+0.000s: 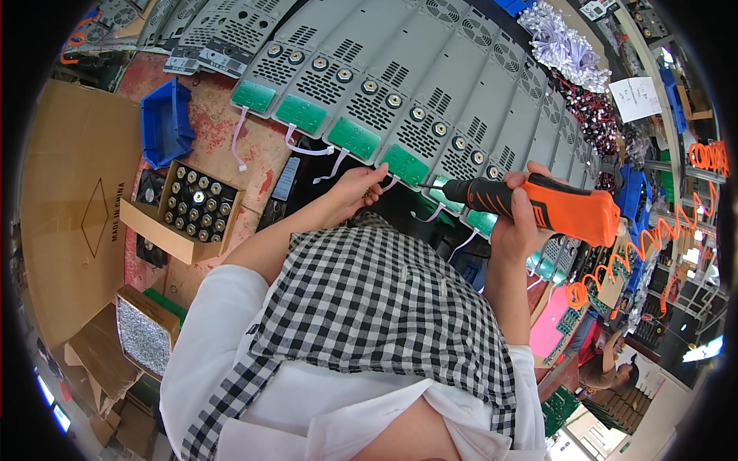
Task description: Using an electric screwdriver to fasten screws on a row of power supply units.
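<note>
The right hand [516,219] is closed around an orange and black driver [538,203], whose bit points left at the edge of a green board [405,164] on one of the grey panels [430,100] lined up across the counter [219,127]. The left hand [357,188] rests just beside that board, fingers curled as if pinching something small; what it has hold of, if anything, I cannot tell. The likeliest slip is the bit skating off the screw and scoring the board, since the driver comes in at a slant. The left fingertips sit close to the bit and could get nicked. A white lead [330,170] dangling beside the boards could snag. A box of knobs [196,203] stands well apart.
</note>
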Demonstrator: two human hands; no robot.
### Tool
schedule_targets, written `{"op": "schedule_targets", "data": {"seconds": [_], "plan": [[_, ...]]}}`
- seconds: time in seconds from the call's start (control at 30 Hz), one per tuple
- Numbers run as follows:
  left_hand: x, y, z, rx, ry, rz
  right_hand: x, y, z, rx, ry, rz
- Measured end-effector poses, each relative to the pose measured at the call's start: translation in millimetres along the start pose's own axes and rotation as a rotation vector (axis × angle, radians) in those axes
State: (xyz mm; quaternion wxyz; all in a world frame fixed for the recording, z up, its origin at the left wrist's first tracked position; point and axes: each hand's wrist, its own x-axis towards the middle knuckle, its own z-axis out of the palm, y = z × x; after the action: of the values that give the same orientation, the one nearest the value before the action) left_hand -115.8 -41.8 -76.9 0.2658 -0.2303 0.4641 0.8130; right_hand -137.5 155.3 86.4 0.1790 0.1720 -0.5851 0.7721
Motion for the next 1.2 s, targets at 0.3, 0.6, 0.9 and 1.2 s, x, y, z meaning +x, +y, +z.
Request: {"op": "schedule_targets", "data": {"seconds": [0.3,0.6,0.9,1.2], "plan": [[17.2,3.2,11.5,-0.034,0.021,-0.062,-0.1,12.7,-7.1,-0.041,0.024,0.02],[19.3,0.1,14.8,-0.13,-0.014,-0.019,-2.6,12.6,2.9,-0.075,-0.056,-0.018],[19.2,-1.0,22.3,-0.18,0.084,-0.011,-5.5,13.7,17.5,-0.137,-0.306,-0.032],[20.6,-1.1,21.2,-0.219,0.044,0.016,7.4,2.7,9.8,-0.081,-0.327,-0.074]]}}
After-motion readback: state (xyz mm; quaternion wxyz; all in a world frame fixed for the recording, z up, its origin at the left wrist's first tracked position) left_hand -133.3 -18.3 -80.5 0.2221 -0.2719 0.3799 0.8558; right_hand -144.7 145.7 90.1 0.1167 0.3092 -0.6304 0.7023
